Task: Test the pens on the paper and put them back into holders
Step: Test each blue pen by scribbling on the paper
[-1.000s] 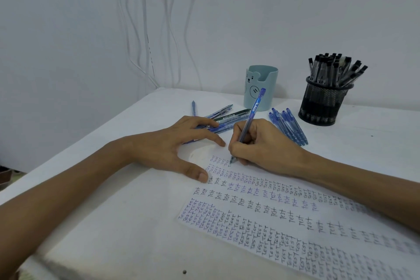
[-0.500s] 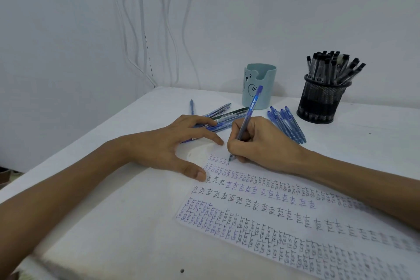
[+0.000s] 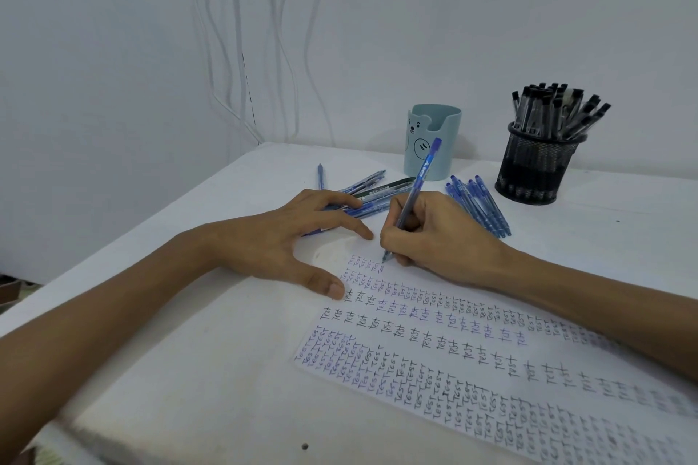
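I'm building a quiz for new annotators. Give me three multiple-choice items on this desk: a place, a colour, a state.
1. Where does the black mesh holder stand?
A. right of the teal holder
B. left of it
C. inside it

2. What colour is the pen in the right hand?
A. red
B. blue
C. green

3. How is the left hand?
A. gripping a pen
B. lying open, thumb on the paper
C. raised in a fist

Answers: 1 A, it stands nearer the right edge of the view. 2 B, its barrel is blue. 3 B, its fingers lie straight and spread.
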`<state>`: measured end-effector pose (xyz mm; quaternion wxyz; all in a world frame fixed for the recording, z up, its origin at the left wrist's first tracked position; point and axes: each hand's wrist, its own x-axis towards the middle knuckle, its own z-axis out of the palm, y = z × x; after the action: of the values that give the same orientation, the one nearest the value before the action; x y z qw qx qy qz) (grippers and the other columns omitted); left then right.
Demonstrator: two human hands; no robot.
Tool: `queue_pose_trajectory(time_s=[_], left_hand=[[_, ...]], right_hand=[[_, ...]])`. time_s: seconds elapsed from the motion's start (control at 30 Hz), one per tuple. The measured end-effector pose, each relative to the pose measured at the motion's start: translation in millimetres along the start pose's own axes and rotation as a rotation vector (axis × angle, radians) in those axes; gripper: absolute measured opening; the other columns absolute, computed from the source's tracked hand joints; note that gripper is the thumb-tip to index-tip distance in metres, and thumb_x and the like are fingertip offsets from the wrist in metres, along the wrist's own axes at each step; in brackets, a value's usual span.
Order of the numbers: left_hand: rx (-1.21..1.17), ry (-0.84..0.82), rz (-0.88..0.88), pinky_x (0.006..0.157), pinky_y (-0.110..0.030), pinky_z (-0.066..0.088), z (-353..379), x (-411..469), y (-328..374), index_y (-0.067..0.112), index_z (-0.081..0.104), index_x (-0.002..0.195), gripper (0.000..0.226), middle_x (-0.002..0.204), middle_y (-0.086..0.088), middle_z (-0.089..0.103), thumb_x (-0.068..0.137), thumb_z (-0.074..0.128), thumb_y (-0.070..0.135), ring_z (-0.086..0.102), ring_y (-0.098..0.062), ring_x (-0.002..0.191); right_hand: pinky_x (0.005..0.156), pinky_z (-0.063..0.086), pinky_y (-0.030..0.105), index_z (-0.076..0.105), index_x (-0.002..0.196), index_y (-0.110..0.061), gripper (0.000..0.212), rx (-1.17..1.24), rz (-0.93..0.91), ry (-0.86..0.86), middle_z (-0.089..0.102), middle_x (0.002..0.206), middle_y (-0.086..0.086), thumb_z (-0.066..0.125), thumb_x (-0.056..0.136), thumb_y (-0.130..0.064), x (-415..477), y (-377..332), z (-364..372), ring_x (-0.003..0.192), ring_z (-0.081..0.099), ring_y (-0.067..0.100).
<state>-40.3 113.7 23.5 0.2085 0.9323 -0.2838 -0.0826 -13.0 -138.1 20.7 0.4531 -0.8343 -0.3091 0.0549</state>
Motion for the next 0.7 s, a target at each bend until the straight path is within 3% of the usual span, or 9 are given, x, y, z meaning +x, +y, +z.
queue_pose_trajectory(time_s=[0.1,0.17,0.3,0.43,0.57,0.7], left_hand=[[-0.004,-0.004,-0.002,0.112,-0.007,0.014,0.0,-0.4,0.5,0.064,0.046,0.139,0.071,0.155,0.040,0.016,0.077,0.082,0.064,0.006,0.014,0.150],[-0.013,-0.004,-0.006,0.111,-0.004,0.014,0.0,-0.9,1.6,0.064,0.046,0.137,0.070,0.154,0.043,0.015,0.077,0.081,0.063,0.007,0.016,0.149],[-0.007,0.007,0.007,0.115,-0.010,0.016,0.3,-1.0,-0.2,0.063,0.048,0.138,0.069,0.156,0.039,0.018,0.079,0.084,0.061,0.008,0.013,0.150],[0.003,0.014,0.007,0.119,-0.018,0.017,0.9,-0.2,-1.0,0.064,0.047,0.138,0.073,0.158,0.037,0.018,0.072,0.077,0.071,0.009,0.009,0.152],[0.002,0.019,0.023,0.120,-0.019,0.018,1.1,0.6,-1.2,0.063,0.047,0.138,0.073,0.159,0.034,0.020,0.071,0.076,0.072,0.011,0.008,0.152],[-0.006,0.003,0.014,0.118,-0.015,0.017,0.1,0.4,-2.5,0.063,0.047,0.138,0.071,0.158,0.035,0.018,0.077,0.084,0.062,0.009,0.010,0.152]], right_hand=[[0.055,0.044,0.023,0.060,0.072,-0.011,0.014,-0.025,0.006,-0.015,0.066,0.057,0.005,0.067,0.084,-0.014,-0.1,-1.3,0.9,0.052,0.053,0.010],[0.046,0.041,0.022,0.056,0.072,-0.012,0.019,0.017,0.044,0.012,0.063,0.055,0.005,0.064,0.089,-0.014,1.2,-1.1,1.5,0.044,0.048,0.011],[0.042,0.023,0.023,0.055,0.072,-0.012,0.030,0.432,0.208,0.094,0.055,0.055,0.009,0.048,0.100,-0.018,6.4,-0.6,-1.3,0.041,0.037,0.016],[0.043,0.031,0.022,0.065,0.071,-0.013,0.047,0.594,0.188,0.118,0.057,0.068,0.008,0.049,0.104,-0.042,12.2,4.5,-2.6,0.052,0.049,0.015],[0.042,0.042,0.020,0.059,0.101,-0.004,0.015,0.594,0.061,0.094,0.062,0.072,0.007,0.062,0.099,-0.018,10.8,6.9,-2.3,0.052,0.057,0.016],[0.048,0.053,0.022,0.052,0.106,-0.007,0.018,0.658,0.106,0.100,0.067,0.071,0.012,0.064,0.097,-0.018,10.0,2.4,-1.6,0.052,0.065,0.024]])
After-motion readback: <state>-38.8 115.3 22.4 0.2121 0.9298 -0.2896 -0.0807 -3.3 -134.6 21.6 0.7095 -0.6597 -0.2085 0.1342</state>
